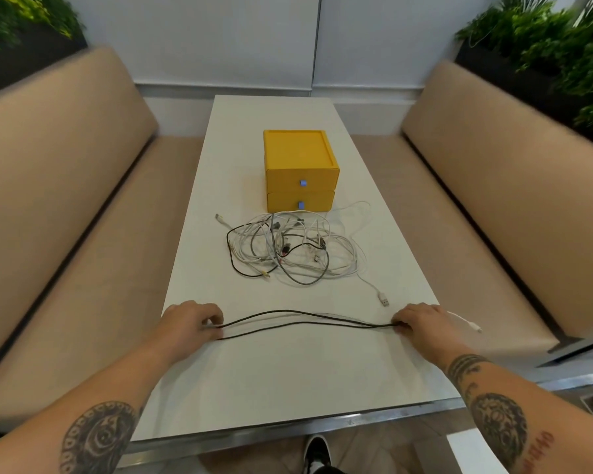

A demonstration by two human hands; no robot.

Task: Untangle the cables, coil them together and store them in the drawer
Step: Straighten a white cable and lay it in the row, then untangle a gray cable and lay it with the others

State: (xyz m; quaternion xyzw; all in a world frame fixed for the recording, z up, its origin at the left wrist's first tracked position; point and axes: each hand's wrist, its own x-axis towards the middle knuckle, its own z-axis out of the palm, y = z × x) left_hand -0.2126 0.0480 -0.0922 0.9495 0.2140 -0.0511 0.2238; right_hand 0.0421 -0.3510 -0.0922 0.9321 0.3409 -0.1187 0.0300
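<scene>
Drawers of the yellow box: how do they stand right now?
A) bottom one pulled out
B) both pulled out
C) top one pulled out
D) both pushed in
D: the top drawer and the bottom drawer both sit flush with the front of the yellow box, while the left hand and right hand pinch the dark cable.

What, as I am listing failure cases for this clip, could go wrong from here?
The black cable, held by left hand and right hand, may spring loose during coiling. The white cable end juts past the table edge and could catch there. The tangled cable pile lies right before the shut lower drawer and may snag when it opens.
</scene>
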